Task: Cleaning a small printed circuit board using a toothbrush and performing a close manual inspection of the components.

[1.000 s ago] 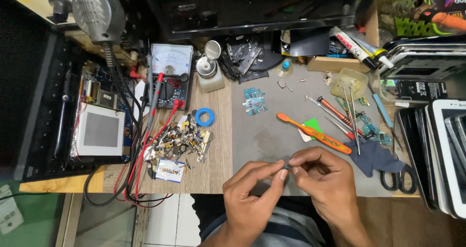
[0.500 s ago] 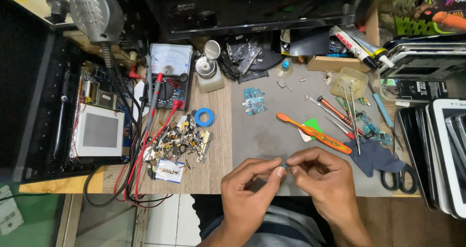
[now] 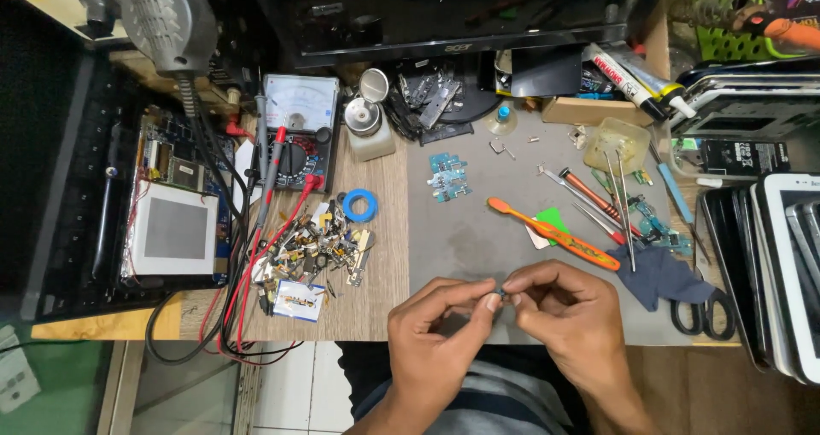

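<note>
Workbench [image 3: 376,298]: pale wood grain, matt. Mat [image 3: 465,238] at centre: grey, smooth, dull (looks rubbery). Toothbrush [image 3: 553,233]: glossy orange plastic. Cloth [image 3: 662,274], right: dark blue, soft, matt. Scissors [image 3: 702,313]: black plastic handles. Dispenser bottle [image 3: 369,119], far: shiny metal top. Tape roll [image 3: 360,205]: glossy blue. Heap of small parts [image 3: 312,247], left: bright metal.

You have two hands, left hand [image 3: 444,328] and right hand [image 3: 568,315], at lower centre; one orange toothbrush [image 3: 553,232] mid-frame; one blue tape ring [image 3: 360,205]; one multimeter [image 3: 295,132] upper left; one pair of scissors [image 3: 705,311] lower right.
</note>
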